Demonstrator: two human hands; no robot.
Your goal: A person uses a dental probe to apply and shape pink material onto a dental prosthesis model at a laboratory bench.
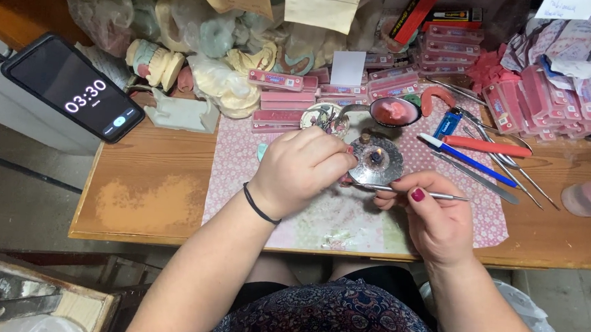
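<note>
Over the burner, right hand pinching a metal tool, left hand fisted.

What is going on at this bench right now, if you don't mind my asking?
A person sits at a wooden bench over a pink mat. The right hand holds a thin metal tool with its tip at a small round burner, where a little flame shows. The left hand is closed around something small beside the burner; what it is cannot be seen. More tools, pink boxes and plaster casts lie behind, and a phone runs a timer.
</note>
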